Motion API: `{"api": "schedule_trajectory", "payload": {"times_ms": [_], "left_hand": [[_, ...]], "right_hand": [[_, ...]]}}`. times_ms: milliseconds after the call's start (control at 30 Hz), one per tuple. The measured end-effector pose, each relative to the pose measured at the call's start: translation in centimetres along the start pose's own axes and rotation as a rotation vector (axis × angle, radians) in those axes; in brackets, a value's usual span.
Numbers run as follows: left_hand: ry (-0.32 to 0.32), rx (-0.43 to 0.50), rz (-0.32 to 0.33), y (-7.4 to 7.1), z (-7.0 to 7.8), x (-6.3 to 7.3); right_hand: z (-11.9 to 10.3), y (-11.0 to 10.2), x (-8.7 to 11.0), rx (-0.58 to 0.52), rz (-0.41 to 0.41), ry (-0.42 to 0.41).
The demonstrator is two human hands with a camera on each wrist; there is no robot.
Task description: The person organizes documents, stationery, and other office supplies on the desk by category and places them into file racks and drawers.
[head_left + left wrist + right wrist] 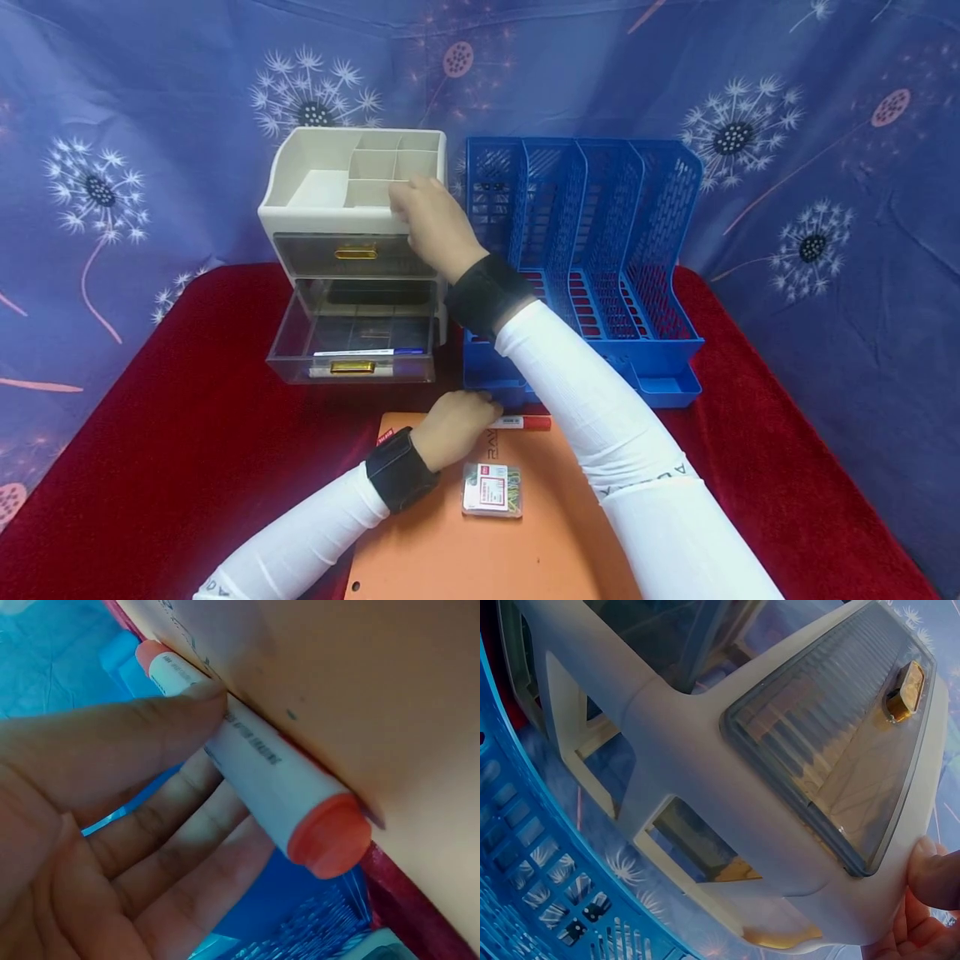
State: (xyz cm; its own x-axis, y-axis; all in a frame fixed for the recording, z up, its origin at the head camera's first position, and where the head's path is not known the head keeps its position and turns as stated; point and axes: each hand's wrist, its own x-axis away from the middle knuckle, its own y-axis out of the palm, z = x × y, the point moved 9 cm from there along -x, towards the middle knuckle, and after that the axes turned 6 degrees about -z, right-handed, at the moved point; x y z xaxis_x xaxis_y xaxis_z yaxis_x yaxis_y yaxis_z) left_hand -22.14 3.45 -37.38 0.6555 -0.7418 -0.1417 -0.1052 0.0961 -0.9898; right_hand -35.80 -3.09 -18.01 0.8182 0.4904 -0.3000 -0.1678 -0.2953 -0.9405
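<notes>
My left hand [456, 427] pinches a white marker with red ends [519, 422] between thumb and fingers, at the far edge of an orange folder [555, 542]. The left wrist view shows the thumb lying across the marker's barrel [251, 750]. With my right hand [435, 223] I grip the top front rim of a white desk organizer [322, 220], near its right corner. In the right wrist view, my thumb [932, 871] presses the front face. The organizer's lower clear drawer [296, 368] is pulled out, with a white-and-blue pen [360, 352] inside; its upper drawer [315, 254] is closed.
A blue mesh file rack [555, 192] stands right of the organizer, with a small tray [667, 385] at its front. On the folder lies a clear box of small coloured pieces [513, 492]. Red cloth [150, 442] covers the table, before a blue dandelion-print curtain [180, 75].
</notes>
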Motion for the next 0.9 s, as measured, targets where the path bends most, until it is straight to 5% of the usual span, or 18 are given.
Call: {"api": "schedule_trajectory", "payload": {"times_ms": [367, 900], "left_hand": [[0.041, 0.03, 0.038, -1.1, -0.1, 0.3], [0.056, 0.019, 0.02, -9.2, -0.7, 3.1]], "right_hand": [[-0.4, -0.1, -0.1, 0.008, 0.014, -0.02], [-0.2, -0.2, 0.2, 0.0, 0.019, -0.019]]}}
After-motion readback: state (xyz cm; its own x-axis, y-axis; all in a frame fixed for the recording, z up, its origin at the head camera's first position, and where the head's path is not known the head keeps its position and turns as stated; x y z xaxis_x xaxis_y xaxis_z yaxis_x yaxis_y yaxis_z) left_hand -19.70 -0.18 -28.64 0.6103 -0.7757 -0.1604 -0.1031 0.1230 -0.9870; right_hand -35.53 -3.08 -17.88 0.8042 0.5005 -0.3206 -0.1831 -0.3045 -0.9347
